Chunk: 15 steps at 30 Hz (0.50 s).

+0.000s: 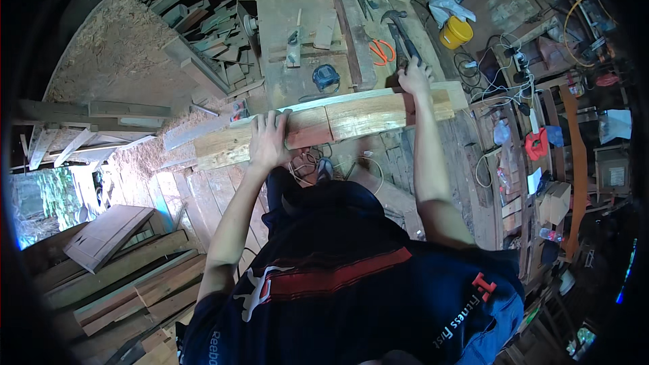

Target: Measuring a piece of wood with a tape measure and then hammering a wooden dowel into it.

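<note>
A long pale wooden plank (368,118) lies crosswise in front of me along the workbench's near edge, with a dark line across its face. My left hand (269,138) grips the plank left of its middle, fingers bent over its far edge. Beyond the plank's right part, my right hand (414,78) is closed around the dark lower end of a claw hammer (395,19), whose head points away from me. Orange-handled scissors (382,52) lie just left of the hammer. A dark blue tape measure (326,78) rests on the bench.
A thick wooden beam (351,27) runs lengthwise over the workbench (280,27). On the right are a yellow bucket (456,32) and tangled white cables (503,71). Offcuts (220,40) pile up at the far left; stacked boards (135,290) lie at the near left.
</note>
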Tool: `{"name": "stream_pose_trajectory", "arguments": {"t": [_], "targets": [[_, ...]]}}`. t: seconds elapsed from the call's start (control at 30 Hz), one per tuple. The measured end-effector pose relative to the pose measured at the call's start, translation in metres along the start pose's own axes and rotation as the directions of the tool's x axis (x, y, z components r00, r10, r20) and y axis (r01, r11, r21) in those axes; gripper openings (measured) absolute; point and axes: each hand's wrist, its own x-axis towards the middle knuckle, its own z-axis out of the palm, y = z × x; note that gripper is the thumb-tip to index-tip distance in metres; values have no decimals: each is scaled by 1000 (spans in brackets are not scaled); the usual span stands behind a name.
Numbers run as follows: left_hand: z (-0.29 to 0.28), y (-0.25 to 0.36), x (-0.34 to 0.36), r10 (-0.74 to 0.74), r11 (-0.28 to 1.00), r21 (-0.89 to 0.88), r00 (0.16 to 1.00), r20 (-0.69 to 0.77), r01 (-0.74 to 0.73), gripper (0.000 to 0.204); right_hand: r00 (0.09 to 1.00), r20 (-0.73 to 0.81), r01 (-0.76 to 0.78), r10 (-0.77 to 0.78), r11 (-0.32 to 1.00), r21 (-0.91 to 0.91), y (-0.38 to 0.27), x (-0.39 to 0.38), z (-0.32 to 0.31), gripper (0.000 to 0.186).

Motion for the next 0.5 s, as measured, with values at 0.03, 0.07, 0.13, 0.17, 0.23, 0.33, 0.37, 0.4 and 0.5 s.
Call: {"name": "stream_pose_trajectory", "arguments": {"t": [0.03, 0.07, 0.13, 0.17, 0.23, 0.33, 0.37, 0.4, 0.5], "targets": [[1, 0, 1, -19, 1000, 11, 1000, 11, 19, 97, 990, 101, -88, 96, 993, -73, -4, 9, 7, 52], [1, 0, 1, -17, 1000, 16, 1000, 14, 17, 97, 990, 103, -91, 98, 994, -68, -9, 16, 10, 52], [2, 0, 1, -27, 1000, -13, 1000, 5, 28, 97, 943, 306, -107, 129, 990, -87, -17, 24, 15, 53], [3, -2, 1, -29, 1000, -10, 1000, 9, 29, 97, 955, 258, -116, 148, 984, -135, -22, 25, 18, 53], [3, -2, 1, -8, 1000, -7, 1000, 6, 8, 99, 961, 218, -139, 171, 978, -155, -25, 27, 21, 53], [-1, -1, 4, -18, 1000, 8, 998, 53, 18, 101, 961, 141, -209, 237, 960, -184, -23, 36, 28, 47], [4, -2, 4, -40, 999, 28, 997, 62, 38, 101, 954, 150, -225, 258, 952, -207, -21, 40, 30, 45], [4, -2, 3, -38, 999, 29, 997, 68, 36, 101, 947, 156, -241, 280, 943, -229, -19, 43, 31, 43], [5, -3, 6, -20, 1000, -15, 1000, 13, 21, 102, 935, 182, -267, 304, 942, -201, -20, 51, 30, 43]]}}
